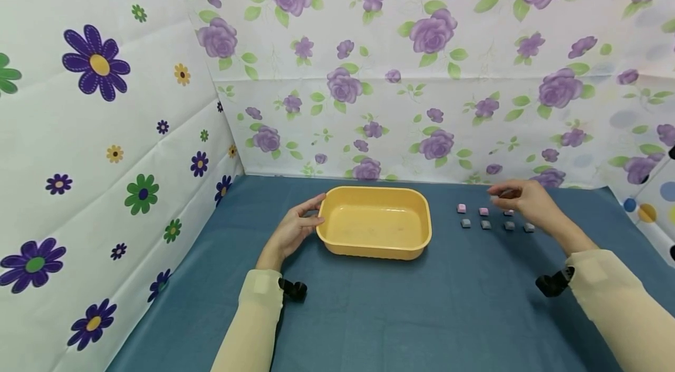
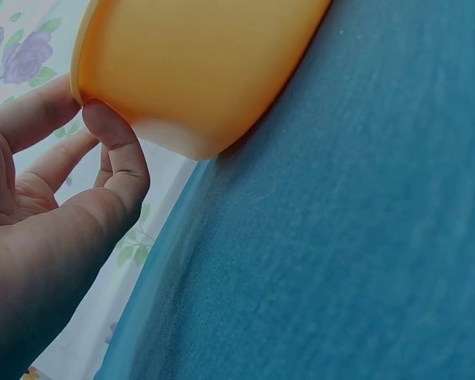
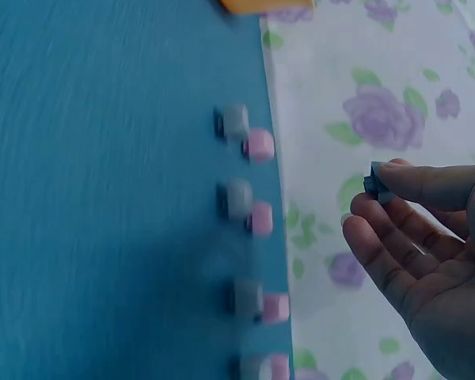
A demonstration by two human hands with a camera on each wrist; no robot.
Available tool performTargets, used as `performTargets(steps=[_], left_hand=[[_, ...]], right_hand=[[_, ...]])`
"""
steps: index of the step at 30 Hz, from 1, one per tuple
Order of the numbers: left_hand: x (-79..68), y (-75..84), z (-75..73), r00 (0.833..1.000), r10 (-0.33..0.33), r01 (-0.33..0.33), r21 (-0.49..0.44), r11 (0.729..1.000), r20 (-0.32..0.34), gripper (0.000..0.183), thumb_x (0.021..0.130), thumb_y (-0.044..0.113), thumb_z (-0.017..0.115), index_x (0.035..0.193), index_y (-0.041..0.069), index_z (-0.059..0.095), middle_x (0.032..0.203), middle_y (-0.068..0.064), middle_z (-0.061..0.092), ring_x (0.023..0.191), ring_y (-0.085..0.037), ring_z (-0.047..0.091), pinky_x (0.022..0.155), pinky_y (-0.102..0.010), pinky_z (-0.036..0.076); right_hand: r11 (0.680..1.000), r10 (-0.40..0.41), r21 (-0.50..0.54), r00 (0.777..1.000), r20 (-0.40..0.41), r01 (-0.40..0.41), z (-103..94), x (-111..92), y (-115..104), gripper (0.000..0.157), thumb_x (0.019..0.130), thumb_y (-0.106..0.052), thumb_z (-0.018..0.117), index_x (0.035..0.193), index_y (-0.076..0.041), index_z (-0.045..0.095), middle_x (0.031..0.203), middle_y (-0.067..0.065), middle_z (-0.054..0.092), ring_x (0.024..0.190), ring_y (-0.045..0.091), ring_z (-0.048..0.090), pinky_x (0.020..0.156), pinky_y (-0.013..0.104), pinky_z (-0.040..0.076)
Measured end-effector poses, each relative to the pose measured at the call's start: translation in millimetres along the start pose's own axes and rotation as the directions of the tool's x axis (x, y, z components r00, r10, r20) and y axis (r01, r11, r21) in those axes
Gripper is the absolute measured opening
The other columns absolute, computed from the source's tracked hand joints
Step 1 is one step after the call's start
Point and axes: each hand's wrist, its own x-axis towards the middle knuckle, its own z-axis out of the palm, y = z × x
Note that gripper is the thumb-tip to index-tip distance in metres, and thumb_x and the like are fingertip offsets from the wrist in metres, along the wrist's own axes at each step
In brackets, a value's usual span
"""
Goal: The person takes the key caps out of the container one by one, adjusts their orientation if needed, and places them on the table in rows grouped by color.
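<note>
A yellow plastic basin (image 1: 374, 252) stands on the blue cloth, its inside bare. My left hand (image 1: 292, 231) pinches its left rim between thumb and fingers, as the basin (image 2: 194, 67) in the left wrist view also shows. Thumb and fingertips of my right hand (image 3: 427, 245) pinch a small grey block (image 3: 377, 184) with a stub on one side. In the head view the right hand (image 1: 519, 202) hovers above two rows of small blocks, with pink blocks (image 1: 483, 211) behind and grey blocks (image 1: 486, 224) in front. The hand partly covers the back row's right end.
A blue cloth (image 1: 364, 313) covers the table. Flowered white sheets rise as a back wall (image 1: 337, 126) and a left wall (image 1: 95, 143). Each sleeve cuff carries a black wrist camera (image 1: 554, 283). The small blocks lie to the right of the basin.
</note>
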Motion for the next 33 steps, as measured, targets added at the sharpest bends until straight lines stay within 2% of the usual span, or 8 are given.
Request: performTargets(steps=[7, 10, 15, 18, 22, 25, 30, 33], left_hand=[[-0.1, 0.3, -0.3, 1.000, -0.002, 0.002, -0.005, 1.000, -0.002, 0.063, 0.101, -0.005, 0.061, 0.159, 0.013, 0.045, 0.127, -0.012, 0.046, 0.099, -0.018, 0.054, 0.080, -0.027, 0.051], [-0.2, -0.1, -0.4, 1.000, -0.004, 0.004, -0.005, 1.000, -0.001, 0.063, 0.101, -0.005, 0.061, 0.159, 0.013, 0.045, 0.127, -0.011, 0.045, 0.096, -0.017, 0.054, 0.080, -0.027, 0.051], [-0.7, 0.2, 0.0, 1.000, -0.001, 0.001, -0.001, 1.000, -0.004, 0.063, 0.101, -0.005, 0.062, 0.159, 0.014, 0.046, 0.126, -0.010, 0.046, 0.097, -0.017, 0.055, 0.081, -0.027, 0.052], [-0.3, 0.0, 0.4, 1.000, 0.002, -0.002, 0.003, 1.000, -0.004, 0.063, 0.101, -0.004, 0.062, 0.159, 0.014, 0.046, 0.126, -0.009, 0.046, 0.097, -0.017, 0.055, 0.082, -0.027, 0.052], [-0.3, -0.8, 0.5, 1.000, 0.006, -0.006, 0.009, 1.000, 0.005, 0.064, 0.101, -0.003, 0.062, 0.160, 0.013, 0.044, 0.127, -0.010, 0.046, 0.101, -0.018, 0.057, 0.084, -0.027, 0.052], [-0.2, -0.9, 0.5, 1.000, 0.005, -0.005, 0.010, 1.000, 0.012, 0.063, 0.101, -0.003, 0.062, 0.160, 0.014, 0.044, 0.127, -0.010, 0.046, 0.105, -0.018, 0.057, 0.085, -0.027, 0.052], [0.4, -1.3, -0.5, 1.000, 0.007, -0.007, 0.017, 1.000, 0.012, 0.063, 0.101, -0.003, 0.062, 0.160, 0.014, 0.045, 0.127, -0.010, 0.047, 0.107, -0.019, 0.057, 0.085, -0.028, 0.052], [0.6, -2.6, -1.8, 1.000, 0.007, -0.007, 0.021, 1.000, 0.009, 0.063, 0.102, -0.003, 0.062, 0.160, 0.015, 0.045, 0.128, -0.010, 0.046, 0.106, -0.019, 0.057, 0.086, -0.028, 0.053]], right_hand=[[0.999, 0.046, -0.003, 0.999, -0.007, -0.046, -14.1, -10, 31, 0.046, 0.105, -0.028, 0.065, 0.140, 0.002, 0.062, 0.135, 0.029, 0.060, 0.094, 0.003, 0.065, 0.089, 0.055, 0.056], [0.999, 0.051, -0.008, 0.999, -0.008, -0.051, -18.6, -12, 40, 0.045, 0.106, -0.026, 0.064, 0.141, 0.002, 0.061, 0.134, 0.029, 0.060, 0.093, -0.003, 0.062, 0.088, 0.053, 0.056], [0.998, 0.055, -0.037, 0.998, -0.018, -0.056, -25.0, -16, 47, 0.045, 0.106, -0.027, 0.065, 0.140, 0.003, 0.062, 0.132, 0.030, 0.062, 0.095, 0.003, 0.064, 0.086, 0.050, 0.055], [0.996, 0.079, -0.047, 0.997, -0.023, -0.080, -28.2, -18, 50, 0.049, 0.105, -0.030, 0.065, 0.141, 0.004, 0.061, 0.134, 0.032, 0.060, 0.105, 0.024, 0.066, 0.089, 0.057, 0.053], [0.992, 0.113, -0.046, 0.993, -0.019, -0.114, -32.6, -23, 56, 0.052, 0.105, -0.032, 0.065, 0.141, 0.005, 0.060, 0.136, 0.036, 0.057, 0.117, 0.049, 0.058, 0.091, 0.063, 0.049], [0.992, 0.110, -0.065, 0.994, -0.019, -0.111, -36.9, -29, 65, 0.049, 0.106, -0.030, 0.064, 0.140, 0.006, 0.061, 0.134, 0.036, 0.058, 0.112, 0.044, 0.063, 0.089, 0.061, 0.051], [0.991, 0.093, -0.099, 0.996, -0.014, -0.094, -42.3, -37, 81, 0.043, 0.107, -0.024, 0.063, 0.136, 0.007, 0.064, 0.126, 0.032, 0.063, 0.091, 0.019, 0.069, 0.077, 0.044, 0.058], [0.989, 0.097, -0.110, 0.995, -0.008, -0.097, -43.8, -40, 89, 0.042, 0.106, -0.023, 0.064, 0.134, 0.008, 0.065, 0.121, 0.029, 0.065, 0.086, 0.017, 0.068, 0.071, 0.035, 0.056]])
